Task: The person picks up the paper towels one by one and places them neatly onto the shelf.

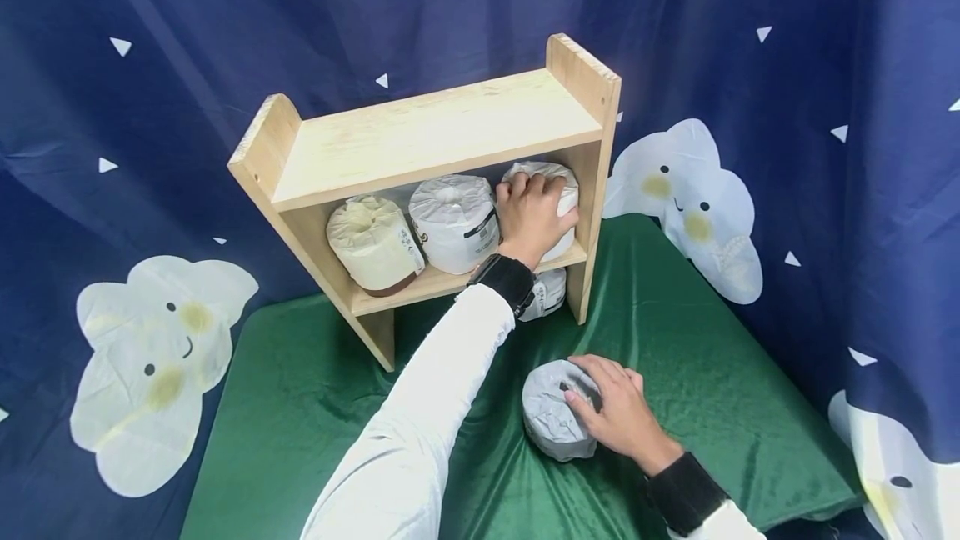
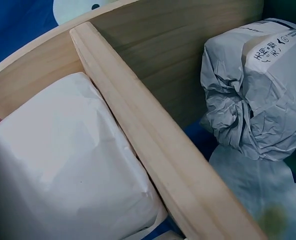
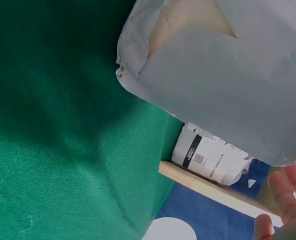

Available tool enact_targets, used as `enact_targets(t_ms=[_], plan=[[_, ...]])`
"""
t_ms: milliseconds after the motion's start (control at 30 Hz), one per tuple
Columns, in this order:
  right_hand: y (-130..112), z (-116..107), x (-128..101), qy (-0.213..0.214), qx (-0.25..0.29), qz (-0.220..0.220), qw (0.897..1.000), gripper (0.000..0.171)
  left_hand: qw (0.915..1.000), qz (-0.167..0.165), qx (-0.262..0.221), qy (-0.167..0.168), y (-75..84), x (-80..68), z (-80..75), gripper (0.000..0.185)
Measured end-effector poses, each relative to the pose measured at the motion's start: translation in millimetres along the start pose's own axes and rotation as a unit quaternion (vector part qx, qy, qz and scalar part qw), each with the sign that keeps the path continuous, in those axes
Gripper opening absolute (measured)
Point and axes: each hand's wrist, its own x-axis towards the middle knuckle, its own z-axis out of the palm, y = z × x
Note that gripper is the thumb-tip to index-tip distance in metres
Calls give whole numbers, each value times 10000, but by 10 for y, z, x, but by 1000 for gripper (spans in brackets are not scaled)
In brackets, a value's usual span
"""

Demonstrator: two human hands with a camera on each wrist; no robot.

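A shelf unit (image 1: 442,140) is set at the back of the tabletop (image 1: 675,340). Three wrapped rolls are lined up on its middle shelf: left (image 1: 372,242), centre (image 1: 453,222) and right (image 1: 558,190), the last covered by the left hand (image 1: 532,215). A fourth roll (image 1: 547,292) is tucked beneath. Nearer, a fifth roll (image 1: 553,411) is laid on the tabletop under the right hand (image 1: 615,411).

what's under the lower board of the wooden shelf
One wrapped paper roll lies on the green cloth beneath the wooden shelf's lower board. The left arm covers much of that space, so anything else there stays hidden.
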Motion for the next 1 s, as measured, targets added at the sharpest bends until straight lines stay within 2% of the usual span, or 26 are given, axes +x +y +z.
enact_targets(t_ms=[100,333,600,800,1000], plan=[[-11,-4,-6,-32,-3,24,10000,44,9999,33,-22,-113,-8,2,-17,46],[-19,-18,11,-70,-60,-46,9999,44,9976,74,-77,-690,-18,13,-95,52],[-23,-49,73,-162,-28,-157,9997,44,9937,125,38,-1115,-31,4,-123,59],[4,-98,163,-137,-116,-311,9994,45,9941,45,123,-1080,0,-11,-174,59],[25,-142,264,-359,-151,-266,9989,44,9960,21,70,-888,3,-58,-202,58]])
